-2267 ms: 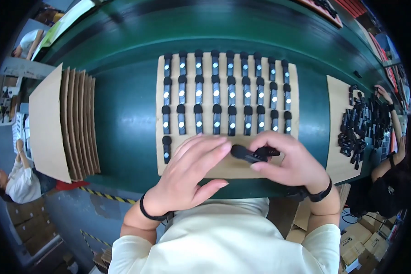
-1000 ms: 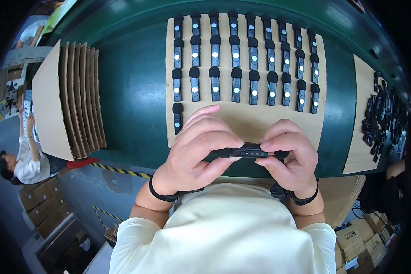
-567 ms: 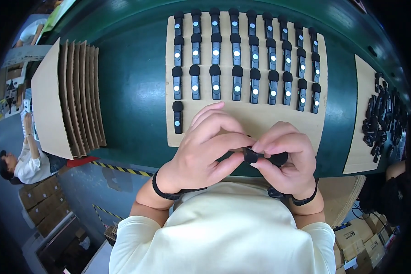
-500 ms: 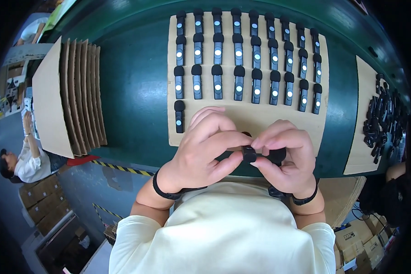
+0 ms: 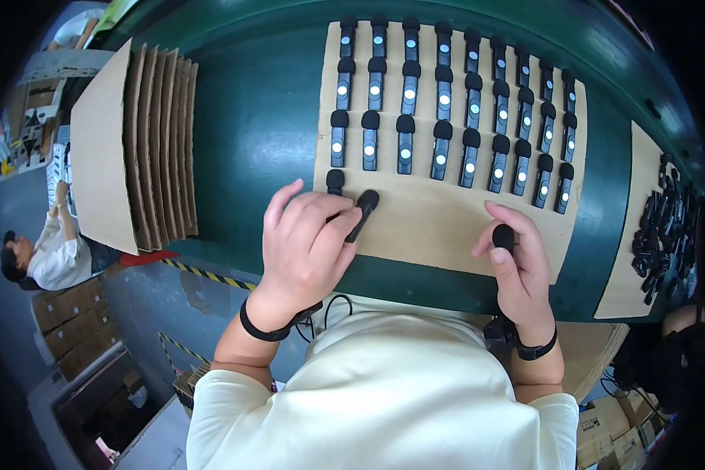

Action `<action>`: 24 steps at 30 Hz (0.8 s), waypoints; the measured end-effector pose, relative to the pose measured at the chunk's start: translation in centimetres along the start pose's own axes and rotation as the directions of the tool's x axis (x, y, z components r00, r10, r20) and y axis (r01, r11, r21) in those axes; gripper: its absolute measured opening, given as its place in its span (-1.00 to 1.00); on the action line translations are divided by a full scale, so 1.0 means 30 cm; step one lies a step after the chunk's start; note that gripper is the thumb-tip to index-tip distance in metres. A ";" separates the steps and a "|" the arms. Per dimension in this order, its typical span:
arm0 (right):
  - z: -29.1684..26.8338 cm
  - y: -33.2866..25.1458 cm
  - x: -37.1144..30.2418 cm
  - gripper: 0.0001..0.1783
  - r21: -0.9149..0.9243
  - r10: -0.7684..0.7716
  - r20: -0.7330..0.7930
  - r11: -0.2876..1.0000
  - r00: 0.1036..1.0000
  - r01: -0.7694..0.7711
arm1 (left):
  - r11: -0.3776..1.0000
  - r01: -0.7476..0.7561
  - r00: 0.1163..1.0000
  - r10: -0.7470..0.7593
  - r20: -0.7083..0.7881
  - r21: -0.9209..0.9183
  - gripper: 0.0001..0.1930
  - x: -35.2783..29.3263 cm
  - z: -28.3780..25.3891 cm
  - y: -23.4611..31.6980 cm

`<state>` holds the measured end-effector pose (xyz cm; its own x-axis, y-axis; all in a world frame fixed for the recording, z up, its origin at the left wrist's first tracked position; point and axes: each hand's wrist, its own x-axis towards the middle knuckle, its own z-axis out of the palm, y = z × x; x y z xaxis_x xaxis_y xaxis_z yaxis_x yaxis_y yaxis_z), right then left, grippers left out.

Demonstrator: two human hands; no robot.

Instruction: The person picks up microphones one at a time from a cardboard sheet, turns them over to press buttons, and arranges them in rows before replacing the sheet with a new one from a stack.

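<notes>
My left hand (image 5: pixel 305 243) pinches a small black clip-on microphone (image 5: pixel 364 213) between thumb and fingers. That microphone lies tilted at the lower left of a cardboard sheet (image 5: pixel 423 223), beside the first microphone of the fourth row (image 5: pixel 335 182), which my fingers partly cover. To the right, my right hand (image 5: pixel 525 266) is raised over the sheet's front part, its fingers curled around a round black foam windscreen (image 5: pixel 504 236). Above both hands, rows of black microphones (image 5: pixel 405 143) with foam tops and pale round dots lie on the sheet.
Several cardboard sheets (image 5: pixel 102 149) stand stacked at left on the green table (image 5: pixel 251 102). At far right, a pile of loose black parts (image 5: pixel 664 227) lies on another cardboard sheet (image 5: pixel 627 227). Beyond the table, a person in white (image 5: pixel 59 251) sits at left.
My hands have parted. The left moved left and set the microphone's end down by the fourth row's first one; the right moved right with the foam windscreen. The whole view has shifted slightly.
</notes>
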<state>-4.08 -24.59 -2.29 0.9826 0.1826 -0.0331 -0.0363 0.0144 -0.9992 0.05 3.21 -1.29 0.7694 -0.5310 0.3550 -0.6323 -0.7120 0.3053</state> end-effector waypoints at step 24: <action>0.014 0.039 -0.023 -0.76 -0.062 0.118 -0.043 0.991 0.992 -0.121 | 0.997 0.009 0.998 -0.014 0.060 0.074 -0.59 -0.037 0.049 -0.021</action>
<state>-4.89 -24.30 -3.44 0.9784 0.1404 -0.1518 -0.1433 -0.0690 -0.9873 -0.27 3.57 -3.18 0.7821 -0.5476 0.2975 -0.6166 -0.7490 0.2425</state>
